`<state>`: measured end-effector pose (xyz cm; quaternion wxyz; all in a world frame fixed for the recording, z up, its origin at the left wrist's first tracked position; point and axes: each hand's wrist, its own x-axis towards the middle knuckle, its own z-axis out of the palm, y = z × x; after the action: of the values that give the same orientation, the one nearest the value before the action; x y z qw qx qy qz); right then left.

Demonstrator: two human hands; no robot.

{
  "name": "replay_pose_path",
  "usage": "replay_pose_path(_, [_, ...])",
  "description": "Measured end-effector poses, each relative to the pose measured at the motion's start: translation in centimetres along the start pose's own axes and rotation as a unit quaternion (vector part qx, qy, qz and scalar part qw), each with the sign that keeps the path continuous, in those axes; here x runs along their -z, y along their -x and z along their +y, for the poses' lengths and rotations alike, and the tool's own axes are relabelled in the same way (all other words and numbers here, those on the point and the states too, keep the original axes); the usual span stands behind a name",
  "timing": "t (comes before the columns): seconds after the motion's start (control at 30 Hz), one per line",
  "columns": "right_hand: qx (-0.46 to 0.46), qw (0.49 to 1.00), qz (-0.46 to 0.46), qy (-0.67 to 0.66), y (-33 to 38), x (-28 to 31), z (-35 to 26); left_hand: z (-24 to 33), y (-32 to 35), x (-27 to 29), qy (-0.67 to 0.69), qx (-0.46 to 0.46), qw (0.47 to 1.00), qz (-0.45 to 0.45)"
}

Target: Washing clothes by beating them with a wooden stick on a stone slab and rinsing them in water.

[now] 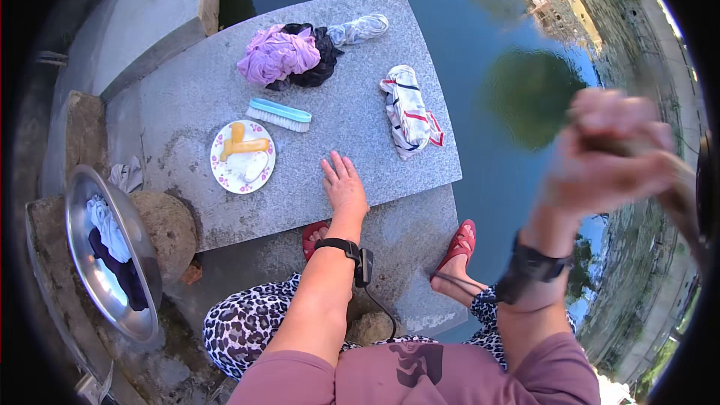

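My right hand [592,172] is raised high at the right, blurred, its fingers wrapped round a brownish wooden stick [684,206] whose far part runs toward the picture's rim. My left hand [346,189] is stretched out with fingers extended at the near edge of the grey stone slab [337,150], holding nothing. Whether it touches the stone I cannot tell. Ahead and to the right of it lies a bundled white cloth [407,109] with red and dark stripes. A blue scrub brush [279,114] rests bristles down, left of my left hand.
A flowered plate [225,172] holds yellow soap pieces and a whitish lump. Farther back lie purple cloth [277,56], black cloth [330,60] and a twisted pale cloth [360,28]. A metal basin [146,255] with clothes tilts at left. Water [480,52] borders the slab.
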<state>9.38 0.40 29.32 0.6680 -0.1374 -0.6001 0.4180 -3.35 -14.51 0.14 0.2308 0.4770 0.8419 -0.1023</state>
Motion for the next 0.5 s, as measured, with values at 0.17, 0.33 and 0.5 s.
replay_pose_path(0.17, [-0.651,0.656,-0.176,0.339,27.3,13.4,10.7,1.3,-0.2,-1.5,0.012,-0.023,0.999,0.034])
replay_pose_path(0.33, [-0.634,0.731,-0.111,0.226,12.8,5.2,4.4,0.6,-0.1,-0.2,0.008,-0.01,1.0,-0.001])
replay_pose_path(0.5, [-0.236,0.969,-0.044,0.056,-5.0,-1.6,-6.7,-0.2,0.4,-1.5,0.008,-0.006,0.999,0.036])
